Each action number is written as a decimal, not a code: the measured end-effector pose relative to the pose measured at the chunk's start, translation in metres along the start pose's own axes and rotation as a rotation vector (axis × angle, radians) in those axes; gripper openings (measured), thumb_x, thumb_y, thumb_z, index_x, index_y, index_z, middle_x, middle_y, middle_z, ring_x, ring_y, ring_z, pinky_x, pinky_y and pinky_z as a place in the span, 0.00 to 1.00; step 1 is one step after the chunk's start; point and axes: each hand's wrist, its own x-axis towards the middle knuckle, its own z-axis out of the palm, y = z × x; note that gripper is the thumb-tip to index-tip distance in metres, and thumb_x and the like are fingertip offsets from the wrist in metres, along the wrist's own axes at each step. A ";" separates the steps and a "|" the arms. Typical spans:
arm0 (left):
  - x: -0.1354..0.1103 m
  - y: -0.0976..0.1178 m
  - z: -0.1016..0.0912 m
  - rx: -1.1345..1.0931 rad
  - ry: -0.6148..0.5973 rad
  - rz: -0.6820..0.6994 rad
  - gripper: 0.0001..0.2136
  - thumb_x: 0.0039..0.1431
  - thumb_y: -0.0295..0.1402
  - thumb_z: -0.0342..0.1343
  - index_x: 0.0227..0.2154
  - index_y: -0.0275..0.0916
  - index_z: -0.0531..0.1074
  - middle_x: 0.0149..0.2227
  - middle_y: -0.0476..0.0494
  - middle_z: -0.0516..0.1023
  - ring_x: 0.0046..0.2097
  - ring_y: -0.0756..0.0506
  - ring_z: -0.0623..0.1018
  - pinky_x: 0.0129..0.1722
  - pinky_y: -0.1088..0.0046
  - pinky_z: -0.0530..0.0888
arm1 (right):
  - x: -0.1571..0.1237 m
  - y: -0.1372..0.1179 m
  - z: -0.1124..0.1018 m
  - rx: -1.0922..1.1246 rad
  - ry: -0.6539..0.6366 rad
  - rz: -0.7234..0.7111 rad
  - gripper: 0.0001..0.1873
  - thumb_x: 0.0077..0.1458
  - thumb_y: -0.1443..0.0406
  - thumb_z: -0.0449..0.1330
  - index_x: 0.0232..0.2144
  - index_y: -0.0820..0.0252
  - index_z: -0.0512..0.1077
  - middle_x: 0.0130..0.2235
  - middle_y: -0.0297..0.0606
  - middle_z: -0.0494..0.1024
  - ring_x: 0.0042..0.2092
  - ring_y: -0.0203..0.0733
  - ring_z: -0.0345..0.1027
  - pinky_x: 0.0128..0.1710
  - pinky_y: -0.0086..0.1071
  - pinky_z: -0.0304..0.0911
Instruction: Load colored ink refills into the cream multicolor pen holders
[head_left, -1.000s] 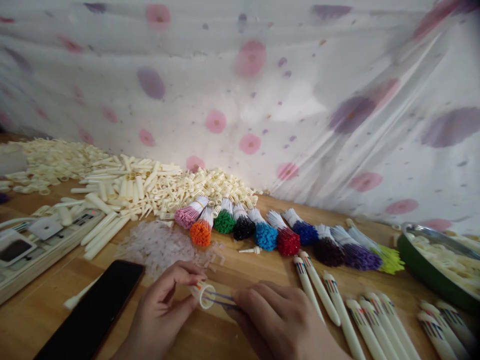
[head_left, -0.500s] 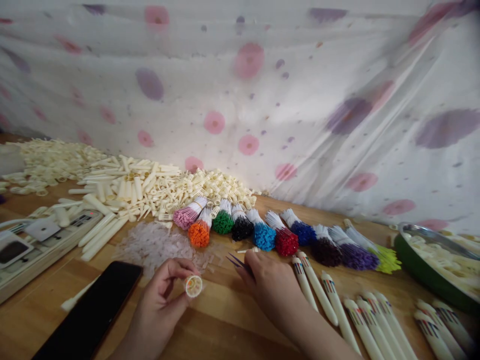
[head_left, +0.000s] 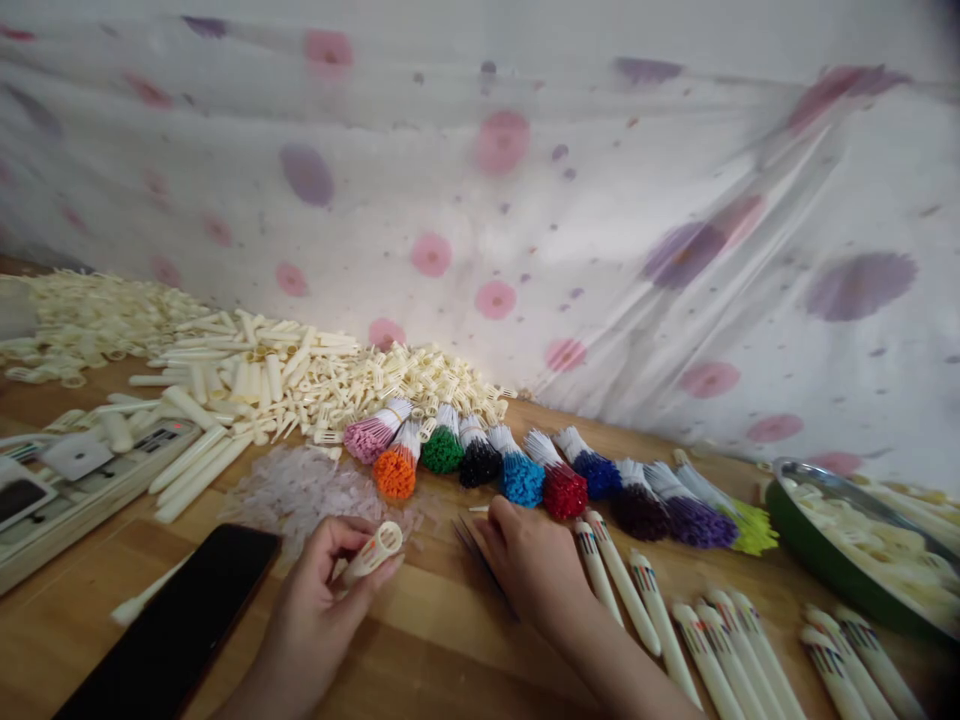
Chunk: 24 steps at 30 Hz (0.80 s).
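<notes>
Between the thumb and fingers of my left hand (head_left: 330, 590) is a cream slotted pen barrel (head_left: 377, 552), tilted with its open ring end up toward me. A bit of orange shows in its slots. Dark tweezers (head_left: 480, 553) are held in my right hand (head_left: 525, 560), their tips pointing forward and left above the table. That hand's fingertips are partly hidden and reach near a small whitish piece (head_left: 478, 509). Beyond both hands lie bundles of coloured pen refills, among them an orange bundle (head_left: 395, 472), a light blue bundle (head_left: 522, 478) and a red bundle (head_left: 564, 488).
A heap of clear plastic pieces (head_left: 300, 490) lies behind my left hand, with a cream parts pile (head_left: 420, 385) farther back. A black phone (head_left: 180, 620) and power strip (head_left: 97, 500) are left. Assembled pens (head_left: 660, 605) and a green bowl (head_left: 795, 530) stand right.
The pen barrel in my left hand has tipped, so its slotted side now shows. The tweezers in my right hand have swung to a steeper slant. The view has shifted slightly.
</notes>
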 end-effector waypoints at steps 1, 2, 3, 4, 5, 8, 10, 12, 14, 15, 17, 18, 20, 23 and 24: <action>0.000 0.000 0.000 0.009 0.004 -0.001 0.08 0.45 0.35 0.62 0.25 0.41 0.68 0.29 0.50 0.75 0.33 0.46 0.75 0.34 0.74 0.72 | 0.003 0.001 -0.003 0.012 0.023 0.013 0.12 0.62 0.66 0.48 0.30 0.61 0.69 0.31 0.40 0.78 0.33 0.41 0.73 0.26 0.27 0.54; 0.000 -0.001 0.000 0.017 0.009 -0.002 0.08 0.45 0.35 0.62 0.25 0.41 0.68 0.29 0.50 0.76 0.33 0.46 0.75 0.33 0.73 0.72 | 0.008 0.001 -0.007 0.027 0.041 0.020 0.12 0.62 0.66 0.47 0.31 0.61 0.68 0.31 0.38 0.78 0.33 0.40 0.73 0.26 0.26 0.53; 0.001 -0.001 -0.001 0.023 0.009 -0.005 0.09 0.45 0.36 0.62 0.25 0.41 0.68 0.29 0.50 0.76 0.33 0.45 0.75 0.33 0.73 0.72 | 0.013 0.002 -0.010 0.043 0.053 0.022 0.12 0.63 0.65 0.46 0.32 0.60 0.67 0.30 0.37 0.78 0.32 0.39 0.72 0.26 0.26 0.53; 0.001 -0.002 -0.001 0.027 0.006 -0.009 0.09 0.45 0.36 0.62 0.25 0.41 0.68 0.29 0.50 0.76 0.33 0.45 0.76 0.33 0.73 0.72 | 0.020 0.002 -0.013 0.059 0.061 0.020 0.11 0.63 0.65 0.46 0.33 0.60 0.67 0.30 0.36 0.78 0.32 0.38 0.72 0.26 0.26 0.53; 0.001 -0.002 -0.002 0.030 -0.004 -0.015 0.09 0.44 0.37 0.62 0.25 0.41 0.68 0.28 0.50 0.76 0.33 0.44 0.76 0.32 0.72 0.72 | 0.029 0.001 -0.016 0.072 0.064 0.016 0.10 0.63 0.64 0.47 0.34 0.60 0.66 0.31 0.35 0.77 0.32 0.37 0.72 0.27 0.25 0.54; 0.000 -0.002 -0.003 0.036 -0.038 -0.033 0.10 0.44 0.39 0.63 0.25 0.41 0.69 0.28 0.50 0.76 0.32 0.44 0.76 0.31 0.72 0.72 | 0.056 -0.004 -0.020 0.088 0.050 0.019 0.09 0.62 0.63 0.48 0.37 0.60 0.66 0.33 0.36 0.78 0.34 0.37 0.72 0.30 0.25 0.56; 0.000 0.000 -0.004 0.039 -0.049 -0.044 0.10 0.43 0.39 0.63 0.24 0.41 0.69 0.28 0.50 0.76 0.32 0.44 0.76 0.31 0.72 0.72 | 0.073 -0.010 -0.021 0.072 0.028 0.043 0.12 0.62 0.60 0.47 0.40 0.60 0.65 0.34 0.38 0.78 0.36 0.40 0.72 0.31 0.28 0.58; 0.000 0.003 -0.004 0.041 -0.032 -0.048 0.10 0.42 0.40 0.63 0.23 0.41 0.69 0.27 0.50 0.76 0.31 0.44 0.75 0.31 0.72 0.72 | 0.086 -0.017 -0.021 0.043 -0.003 0.067 0.17 0.62 0.56 0.46 0.43 0.63 0.66 0.35 0.41 0.77 0.37 0.44 0.72 0.33 0.33 0.61; 0.000 0.005 -0.003 0.039 -0.013 -0.039 0.10 0.41 0.40 0.63 0.22 0.41 0.70 0.26 0.50 0.76 0.31 0.44 0.75 0.31 0.71 0.72 | 0.094 -0.023 -0.021 0.012 -0.040 0.077 0.20 0.62 0.54 0.47 0.44 0.64 0.66 0.37 0.42 0.76 0.38 0.44 0.71 0.36 0.37 0.64; 0.000 0.005 -0.003 0.038 -0.011 -0.032 0.10 0.42 0.40 0.63 0.22 0.41 0.70 0.26 0.50 0.76 0.31 0.44 0.75 0.32 0.71 0.72 | 0.096 -0.025 -0.021 -0.001 -0.060 0.076 0.19 0.61 0.55 0.49 0.44 0.64 0.67 0.38 0.41 0.75 0.38 0.43 0.71 0.37 0.39 0.65; 0.000 0.005 -0.003 0.036 -0.034 -0.026 0.10 0.42 0.39 0.63 0.22 0.41 0.70 0.27 0.50 0.77 0.32 0.44 0.75 0.32 0.72 0.72 | 0.098 -0.028 -0.021 -0.021 -0.099 0.068 0.16 0.60 0.58 0.52 0.45 0.63 0.67 0.42 0.40 0.73 0.40 0.41 0.70 0.39 0.40 0.66; 0.000 0.005 -0.004 0.034 -0.050 -0.029 0.09 0.42 0.39 0.63 0.22 0.41 0.70 0.27 0.50 0.77 0.32 0.44 0.76 0.33 0.72 0.72 | 0.099 -0.028 -0.020 -0.029 -0.115 0.067 0.15 0.60 0.59 0.54 0.45 0.63 0.67 0.43 0.40 0.72 0.40 0.41 0.69 0.40 0.40 0.66; 0.000 0.003 -0.005 0.027 -0.077 -0.040 0.09 0.42 0.38 0.63 0.22 0.41 0.70 0.28 0.50 0.77 0.33 0.44 0.76 0.33 0.73 0.73 | 0.100 -0.026 -0.019 -0.043 -0.132 0.075 0.14 0.59 0.61 0.55 0.46 0.62 0.66 0.45 0.40 0.71 0.42 0.41 0.69 0.40 0.40 0.67; 0.000 0.001 -0.007 0.016 -0.083 -0.037 0.09 0.42 0.39 0.63 0.22 0.42 0.70 0.28 0.50 0.77 0.33 0.45 0.76 0.33 0.73 0.73 | 0.103 -0.020 -0.018 -0.054 -0.142 0.088 0.15 0.59 0.62 0.55 0.47 0.62 0.66 0.46 0.41 0.70 0.43 0.42 0.68 0.41 0.41 0.67; 0.000 0.001 -0.007 0.014 -0.079 -0.036 0.09 0.42 0.39 0.63 0.22 0.42 0.70 0.28 0.51 0.77 0.33 0.45 0.76 0.33 0.74 0.73 | 0.105 -0.018 -0.018 -0.053 -0.150 0.081 0.15 0.59 0.62 0.55 0.47 0.62 0.66 0.47 0.41 0.70 0.43 0.42 0.68 0.41 0.41 0.66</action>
